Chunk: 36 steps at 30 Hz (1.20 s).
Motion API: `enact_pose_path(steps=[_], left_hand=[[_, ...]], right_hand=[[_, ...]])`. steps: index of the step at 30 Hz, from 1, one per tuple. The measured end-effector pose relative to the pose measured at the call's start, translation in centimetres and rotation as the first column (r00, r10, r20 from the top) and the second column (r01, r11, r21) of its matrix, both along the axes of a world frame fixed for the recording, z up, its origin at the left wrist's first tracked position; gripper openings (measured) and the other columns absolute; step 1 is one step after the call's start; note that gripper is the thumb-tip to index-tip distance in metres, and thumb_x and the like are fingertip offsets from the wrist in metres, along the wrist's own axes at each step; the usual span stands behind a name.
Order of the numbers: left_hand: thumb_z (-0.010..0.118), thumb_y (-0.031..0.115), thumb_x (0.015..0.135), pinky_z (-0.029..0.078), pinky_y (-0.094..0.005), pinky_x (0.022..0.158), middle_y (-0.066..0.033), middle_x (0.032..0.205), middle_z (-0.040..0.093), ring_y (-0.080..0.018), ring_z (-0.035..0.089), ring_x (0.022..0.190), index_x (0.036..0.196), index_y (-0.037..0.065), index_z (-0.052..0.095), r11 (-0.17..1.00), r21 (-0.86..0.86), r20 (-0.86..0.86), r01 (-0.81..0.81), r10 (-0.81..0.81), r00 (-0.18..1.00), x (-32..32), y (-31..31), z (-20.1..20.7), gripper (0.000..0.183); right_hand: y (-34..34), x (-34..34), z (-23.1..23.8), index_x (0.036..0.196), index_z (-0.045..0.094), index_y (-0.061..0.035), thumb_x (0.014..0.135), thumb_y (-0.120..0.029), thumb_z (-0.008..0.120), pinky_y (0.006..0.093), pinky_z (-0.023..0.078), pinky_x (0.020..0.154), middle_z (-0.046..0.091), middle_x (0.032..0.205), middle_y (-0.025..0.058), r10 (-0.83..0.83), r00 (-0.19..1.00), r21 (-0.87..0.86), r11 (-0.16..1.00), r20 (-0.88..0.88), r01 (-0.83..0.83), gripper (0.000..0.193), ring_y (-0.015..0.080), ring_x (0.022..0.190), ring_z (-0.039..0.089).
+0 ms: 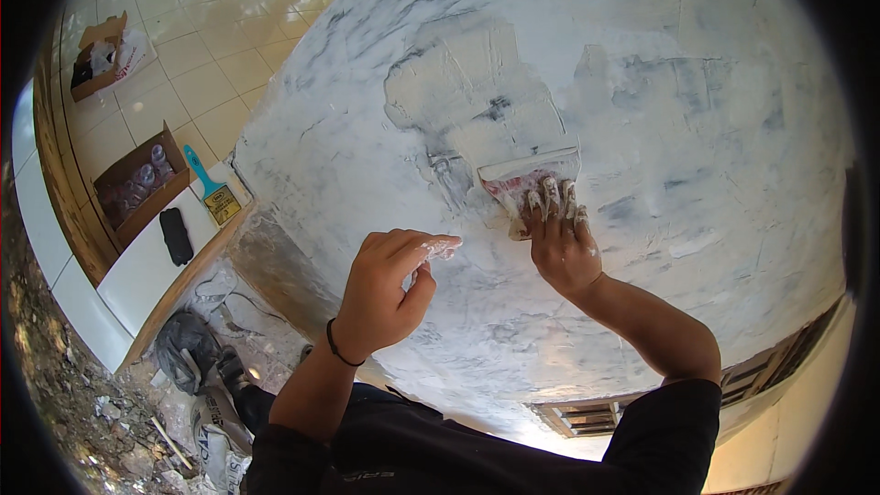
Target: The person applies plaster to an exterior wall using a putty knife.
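Note:
My right hand [566, 252] presses a wide, flat putty spreader [527, 174] against the wall [660, 165]. Its fingers lie over the tool, smeared with wet putty. Pale putty coats the spreader, and reddish patches show through. Just above its blade is a thick, cream-coloured patch of fresh putty [467, 82]. To the left, my left hand [390, 284] hovers in front of the wall with nothing visible in it. Its fingers are bent forward, with a gap to the thumb, and white putty sticks to the fingertips.
On a white ledge [137, 289] at the left lie a blue-handled paintbrush [213, 188] and a dark oblong object [176, 236]. Cardboard boxes [137, 179] stand on the tiled floor [197, 73] beyond. Rubble [101, 412] and sacks [220, 440] lie at lower left.

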<state>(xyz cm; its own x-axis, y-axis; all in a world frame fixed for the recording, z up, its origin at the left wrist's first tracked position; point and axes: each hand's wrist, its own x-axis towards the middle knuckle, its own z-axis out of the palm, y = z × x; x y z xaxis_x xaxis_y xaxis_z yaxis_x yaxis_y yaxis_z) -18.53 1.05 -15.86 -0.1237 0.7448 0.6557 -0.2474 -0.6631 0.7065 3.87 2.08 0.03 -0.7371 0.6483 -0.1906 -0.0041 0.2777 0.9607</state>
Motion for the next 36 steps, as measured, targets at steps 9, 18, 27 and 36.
enact_pose_path(steps=[9, 18, 27, 36], left_hand=[[0.050, -0.006, 0.071, 0.039, -0.0315, 0.072, -0.0062, 0.085, 0.066, -0.0187, 0.057, 0.069, 0.102, 0.004, 0.066, 1.000, 0.019, -0.024, 0.008, -0.007, 1.000, 0.0, -0.2, 0.5, 0.036], [0.045, -0.007, 0.073, 0.042, -0.0308, 0.077, -0.0100, 0.095, 0.067, -0.0225, 0.058, 0.084, 0.104, 0.003, 0.065, 0.998, -0.029, -0.054, 0.059, -0.061, 0.997, -1.0, -0.3, 0.2, 0.038], [0.045, -0.008, 0.073, 0.044, -0.0313, 0.079, -0.0116, 0.097, 0.067, -0.0248, 0.059, 0.086, 0.103, 0.002, 0.065, 0.997, -0.028, -0.090, 0.075, -0.077, 0.993, -2.0, 0.2, 1.4, 0.038], [0.042, -0.009, 0.075, 0.047, -0.0299, 0.082, -0.0153, 0.100, 0.066, -0.0227, 0.063, 0.090, 0.103, -0.005, 0.062, 0.983, 0.146, -0.220, 0.115, -0.081, 0.972, -2.2, 3.5, 7.5, 0.035]], right_hand=[[-6.9, -3.4, 2.4, 0.101, 0.065, 0.0003, 0.076, -0.011, 0.058, 0.0417, 0.047, 0.075, 0.067, 0.091, 0.0155, -0.154, 0.976, -0.119, 0.983, -0.152, 0.137, 0.028, 0.0255, 0.071, 0.064], [-2.7, -5.6, 5.7, 0.094, 0.062, 0.0011, 0.083, -0.003, 0.059, 0.0336, 0.048, 0.067, 0.068, 0.080, 0.0110, -0.669, 0.026, -0.630, 0.711, -0.742, 0.311, 0.012, 0.0239, 0.072, 0.065], [-2.8, -1.4, -4.0, 0.101, 0.062, -0.0027, 0.087, -0.009, 0.062, 0.0287, 0.048, 0.058, 0.068, 0.087, 0.0077, -0.430, -0.860, -0.381, 0.870, -0.276, -0.312, 0.016, 0.0187, 0.079, 0.066], [-0.1, -2.0, -8.6, 0.098, 0.063, -0.0053, 0.088, -0.014, 0.064, 0.0268, 0.047, 0.058, 0.066, 0.088, 0.0035, -0.248, -0.966, -0.053, 0.968, -0.078, -0.245, 0.014, 0.0134, 0.075, 0.061]])
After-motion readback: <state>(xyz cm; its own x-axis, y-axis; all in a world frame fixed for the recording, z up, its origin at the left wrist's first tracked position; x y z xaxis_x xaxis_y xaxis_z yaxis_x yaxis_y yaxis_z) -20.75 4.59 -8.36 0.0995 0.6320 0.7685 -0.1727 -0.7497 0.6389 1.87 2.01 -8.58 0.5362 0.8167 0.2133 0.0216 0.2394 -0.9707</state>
